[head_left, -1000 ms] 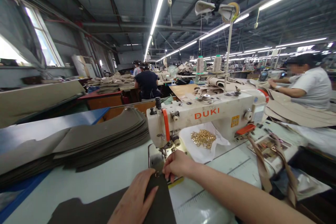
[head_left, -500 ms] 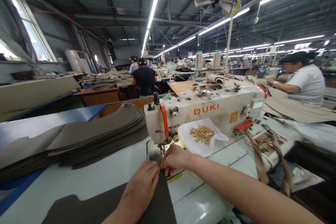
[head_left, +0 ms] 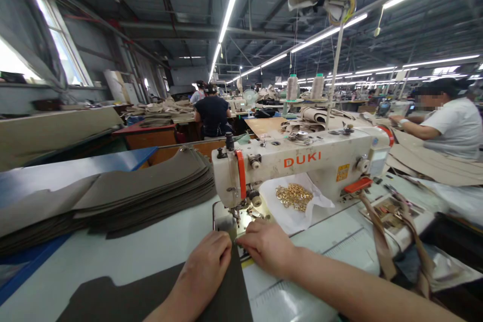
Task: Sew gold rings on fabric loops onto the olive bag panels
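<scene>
Holding the dark fabric piece [head_left: 151,297] on the table [head_left: 143,254], lower centre of the frame, left hand [head_left: 206,261] curled onto it, right hand [head_left: 266,246] pinching its edge just beside the sewing machine needle [head_left: 238,215]: risking, probably, a pricked fingertip if fingers slip forward.

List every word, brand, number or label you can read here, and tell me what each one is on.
"DUKI": orange letters on the front of the sewing machine.
Yellow sticker on the machine, right of the brand: too small to read.
Printed scale on the table: only lines show, with no legible numbers.
Nothing else can be read.
</scene>
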